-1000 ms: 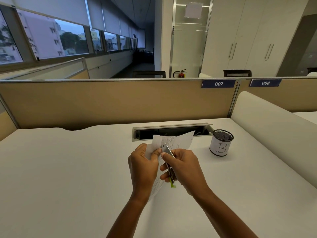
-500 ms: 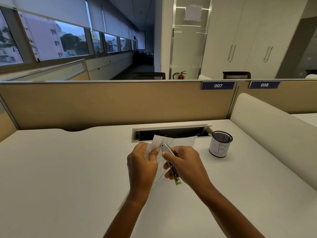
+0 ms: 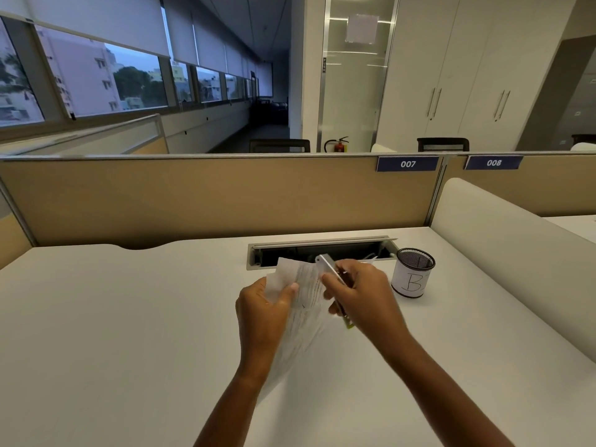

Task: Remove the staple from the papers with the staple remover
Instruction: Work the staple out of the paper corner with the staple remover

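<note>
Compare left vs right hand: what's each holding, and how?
The left hand pinches the papers near their top edge with thumb on the printed side; the right hand wraps the staple remover in a closed grip. The papers hang limp below the left hand; the staple remover's metal end sticks up past the right hand's fingers. Both are raised above the desk.

Thin white printed papers (image 3: 306, 304), matt and creased, shiny brushed-metal staple remover (image 3: 329, 269) just right of them, black wire-mesh cup (image 3: 412, 272) farther right, smooth matt white desk (image 3: 129, 317) beneath.
</note>
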`<state>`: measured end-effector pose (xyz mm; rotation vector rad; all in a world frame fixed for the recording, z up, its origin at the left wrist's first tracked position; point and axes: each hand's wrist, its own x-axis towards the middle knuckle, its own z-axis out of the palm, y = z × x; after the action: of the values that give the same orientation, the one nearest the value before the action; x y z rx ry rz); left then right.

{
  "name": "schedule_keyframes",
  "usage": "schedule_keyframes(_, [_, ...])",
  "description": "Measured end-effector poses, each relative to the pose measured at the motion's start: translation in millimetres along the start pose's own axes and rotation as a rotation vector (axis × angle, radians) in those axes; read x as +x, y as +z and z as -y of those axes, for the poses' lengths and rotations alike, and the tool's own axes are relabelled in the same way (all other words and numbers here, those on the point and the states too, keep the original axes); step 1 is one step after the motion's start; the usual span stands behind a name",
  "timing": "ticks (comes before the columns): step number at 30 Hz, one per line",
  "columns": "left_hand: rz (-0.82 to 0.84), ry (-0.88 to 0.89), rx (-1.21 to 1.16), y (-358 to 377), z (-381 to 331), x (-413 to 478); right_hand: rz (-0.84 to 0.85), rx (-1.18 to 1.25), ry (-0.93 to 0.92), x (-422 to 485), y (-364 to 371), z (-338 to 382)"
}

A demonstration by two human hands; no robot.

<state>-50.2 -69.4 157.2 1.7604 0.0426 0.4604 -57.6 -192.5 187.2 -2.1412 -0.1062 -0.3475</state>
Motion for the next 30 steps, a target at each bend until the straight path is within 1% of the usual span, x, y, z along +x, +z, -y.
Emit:
schedule_keyframes(1, [0.027, -0.049, -0.041, -1.0, 0.5, -0.2, -0.016, -0.040, -0.037, 0.7, -4.3, -0.7])
schedule_keyframes(4, [0.096, -0.189, -0.155, -0.7, -0.2, -1.8, 0.009, -0.163, -0.107, -5.2, -3.0, -6.5])
schedule_keyframes(7, [0.131, -0.265, -0.185, 1.5, 0.7, -1.8, 0.020, -0.221, -0.152, -14.9, 6.4, -11.5])
schedule_keyframes(9, [0.153, -0.300, -0.226, 1.1, 0.4, -1.9, -0.011, -0.232, -0.167, -17.2, 7.8, -12.9])
schedule_keyframes(12, [0.176, -0.317, -0.248, 0.3, -1.4, -3.2, -0.055, -0.282, -0.197, -16.3, 7.2, -13.3])
schedule_keyframes(17, [0.158, -0.290, -0.239, 1.8, -4.3, -4.6, -0.049, -0.357, -0.229, -19.6, 9.2, -10.6])
schedule_keyframes(21, [0.182, -0.286, -0.246, 3.6, -3.6, -3.9, -0.064, -0.365, -0.246, -22.8, 8.0, -10.1])
schedule_keyframes(24, [0.179, -0.295, -0.283, 5.1, -4.2, -4.1, -0.099, -0.366, -0.265, -22.8, 5.7, -9.3])
schedule_keyframes(27, [0.162, -0.306, -0.295, 6.1, -5.0, -3.2, -0.146, -0.401, -0.322, -21.6, 4.2, -9.5])
schedule_keyframes(30, [0.153, -0.298, -0.288, 6.5, -5.6, -2.2, -0.102, -0.482, -0.310, -19.4, 3.9, -10.7])
